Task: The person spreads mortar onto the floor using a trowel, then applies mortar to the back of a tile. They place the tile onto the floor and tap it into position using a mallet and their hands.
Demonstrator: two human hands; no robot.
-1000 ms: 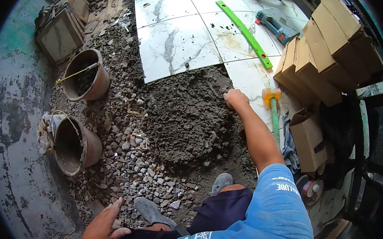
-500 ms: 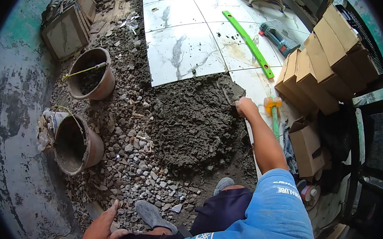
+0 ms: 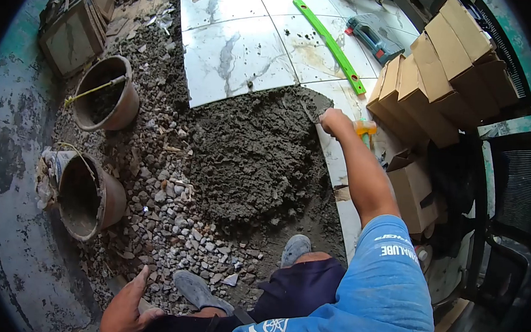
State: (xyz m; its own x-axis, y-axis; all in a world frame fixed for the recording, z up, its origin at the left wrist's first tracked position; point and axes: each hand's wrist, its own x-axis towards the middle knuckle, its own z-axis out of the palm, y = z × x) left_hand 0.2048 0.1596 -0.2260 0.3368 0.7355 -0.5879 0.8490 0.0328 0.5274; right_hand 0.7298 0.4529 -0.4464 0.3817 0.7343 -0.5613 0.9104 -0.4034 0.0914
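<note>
The right hand [image 3: 336, 121], right of the frame's centre, has a closed grip that seems to be round a trowel [image 3: 309, 112]; the handle is hidden in the fist, and the grey blade is hard to tell from the wet mortar bed [image 3: 247, 158] at its upper right corner. The bed fills the centre of the frame, rough and lumpy, bounded above by the slanting cut line of the marbled white tiles [image 3: 239, 58] and at right by a strip of tile running down toward the blue sleeve [image 3: 390, 251]. On its left it spills into loose gravel [image 3: 180, 215]. The left hand [image 3: 128, 311], at lower left, is open with thumb apart from fingers, well away from the bed. The widest open stretch for moving is the tile at upper centre, dotted with crumbs, up to a green spirit level [image 3: 328, 46] lying aslant. Right of that, room narrows between a power tool [image 3: 375, 40] and a row of cardboard boxes [image 3: 429, 73]. An orange-headed mallet [image 3: 366, 128] lies just beside the right wrist, partly hidden by the forearm. At left, two buckets [image 3: 125, 108] [image 3: 110, 200] stand between gravel and wall [image 3: 10, 164]. A grey shoe [image 3: 296, 251] is planted near the bed's lower edge.
</note>
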